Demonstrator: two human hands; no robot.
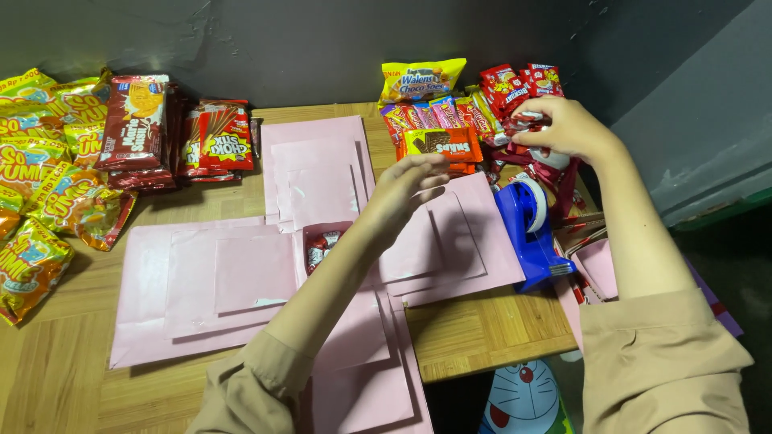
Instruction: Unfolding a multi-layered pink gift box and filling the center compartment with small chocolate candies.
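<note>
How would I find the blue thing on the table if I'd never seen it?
Look at the wooden table covered in pink paper sheets, then go to its right edge, below the right hand reaching into the red snack packets. The blue tape dispenser sits there, the only blue plastic thing among pink paper and shiny wrappers.

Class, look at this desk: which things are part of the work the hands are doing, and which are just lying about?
In hand:
right hand gripping a small red snack packet
left hand open above the pink envelopes
open pink envelope holding a red packet

Lying about:
blue tape dispenser
yellow snack bags
brown biscuit packs
cartoon cat toy
</note>
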